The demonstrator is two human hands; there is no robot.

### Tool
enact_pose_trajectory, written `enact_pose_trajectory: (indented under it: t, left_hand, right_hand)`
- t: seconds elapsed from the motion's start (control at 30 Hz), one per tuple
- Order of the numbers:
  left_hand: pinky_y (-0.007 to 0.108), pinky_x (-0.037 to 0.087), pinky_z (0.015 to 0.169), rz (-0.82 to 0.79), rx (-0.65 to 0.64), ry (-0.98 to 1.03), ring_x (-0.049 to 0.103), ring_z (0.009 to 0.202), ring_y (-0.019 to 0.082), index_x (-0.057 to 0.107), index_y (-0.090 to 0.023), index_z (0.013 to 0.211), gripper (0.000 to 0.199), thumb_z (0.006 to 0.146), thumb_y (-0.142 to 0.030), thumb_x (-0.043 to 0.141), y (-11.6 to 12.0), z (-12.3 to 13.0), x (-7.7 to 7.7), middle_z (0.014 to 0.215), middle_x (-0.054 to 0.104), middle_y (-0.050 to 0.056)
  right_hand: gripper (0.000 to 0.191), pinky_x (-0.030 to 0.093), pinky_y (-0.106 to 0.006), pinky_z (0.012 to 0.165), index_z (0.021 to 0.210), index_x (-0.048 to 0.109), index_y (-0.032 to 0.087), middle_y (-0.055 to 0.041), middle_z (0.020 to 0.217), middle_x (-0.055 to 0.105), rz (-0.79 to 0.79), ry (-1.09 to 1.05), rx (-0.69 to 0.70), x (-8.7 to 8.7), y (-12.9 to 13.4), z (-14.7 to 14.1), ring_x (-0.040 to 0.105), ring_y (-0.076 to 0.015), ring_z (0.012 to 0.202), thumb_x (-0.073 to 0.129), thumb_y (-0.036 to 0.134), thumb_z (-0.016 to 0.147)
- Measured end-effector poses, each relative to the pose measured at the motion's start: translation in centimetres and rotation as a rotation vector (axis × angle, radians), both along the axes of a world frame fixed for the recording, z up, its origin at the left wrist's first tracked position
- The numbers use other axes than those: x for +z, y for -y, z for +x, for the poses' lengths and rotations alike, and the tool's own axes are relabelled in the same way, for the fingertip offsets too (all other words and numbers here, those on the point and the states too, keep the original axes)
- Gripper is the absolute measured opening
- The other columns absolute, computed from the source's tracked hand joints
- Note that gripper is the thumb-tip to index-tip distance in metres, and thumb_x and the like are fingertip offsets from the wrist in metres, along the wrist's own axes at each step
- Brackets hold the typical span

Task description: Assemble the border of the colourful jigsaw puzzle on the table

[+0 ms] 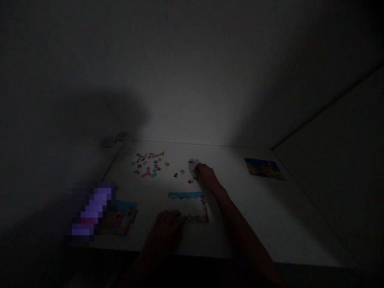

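A partly joined jigsaw puzzle frame [186, 195] lies on the table, with a blue top strip, a colourful right side and a bottom row. My left hand [168, 224] rests at the left end of that bottom row, fingers lying on the surface; the darkness hides their detail. Beyond the frame, my right hand [207, 176] has its fingertips pinched together low over the table, apparently on a small puzzle piece that they mostly cover. Loose pieces lie close by, among them a reddish piece [190, 181], a dark blue piece [175, 175] and a greenish piece [182, 172].
Several loose puzzle pieces [147, 173] are scattered at the back left. A colourful picture sheet [127, 216] lies at the front left beside a pixelated purple glowing object [94, 210]. Another picture [264, 169] is at the right. Two round objects [115, 140] stand near the back-left corner. Walls border the table.
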State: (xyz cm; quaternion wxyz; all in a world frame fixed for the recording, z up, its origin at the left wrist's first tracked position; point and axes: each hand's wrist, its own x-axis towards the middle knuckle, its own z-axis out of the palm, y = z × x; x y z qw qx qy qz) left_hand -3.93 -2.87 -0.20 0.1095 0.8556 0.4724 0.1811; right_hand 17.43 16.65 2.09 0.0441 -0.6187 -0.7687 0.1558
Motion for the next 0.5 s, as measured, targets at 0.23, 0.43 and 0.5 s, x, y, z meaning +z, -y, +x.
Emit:
enact_pose_trajectory:
  t: [0.23, 0.43, 0.5]
  left_hand:
    - [0.040, 0.047, 0.091, 0.013, 0.012, -0.009, 0.053, 0.104, 0.023, 0.061, -0.023, 0.123, 0.039, 0.086, -0.011, 0.059, -0.1, 0.2, 0.2, 0.117, 0.061, 0.007]
    - [0.041, 0.048, 0.091, 0.039, 0.011, 0.044, 0.055, 0.103, 0.023, 0.062, -0.021, 0.121, 0.035, 0.088, -0.011, 0.054, 0.0, 0.2, 0.5, 0.115, 0.062, 0.009]
    - [0.040, 0.048, 0.091, 0.056, 0.011, 0.073, 0.056, 0.103, 0.022, 0.063, -0.021, 0.120, 0.034, 0.089, -0.012, 0.051, 0.1, 0.2, 0.6, 0.114, 0.062, 0.009]
  right_hand:
    - [0.022, 0.044, -0.032, 0.086, 0.114, 0.059, 0.013, -0.0157, 0.114, 0.066, -0.023, 0.027, -0.066, 0.1, 0.3, -0.2, 0.063, -0.0234, 0.105, 0.052, 0.021, 0.094]
    - [0.021, 0.044, -0.033, 0.086, 0.110, 0.061, 0.014, -0.0161, 0.111, 0.066, -0.019, 0.014, -0.121, 0.8, 1.0, -0.4, 0.064, -0.0245, 0.103, 0.057, 0.019, 0.090]
    - [0.018, 0.044, -0.032, 0.085, 0.106, 0.062, 0.014, -0.0151, 0.110, 0.066, -0.015, -0.009, -0.129, 1.1, 1.2, -0.4, 0.064, -0.0235, 0.102, 0.059, 0.018, 0.089]
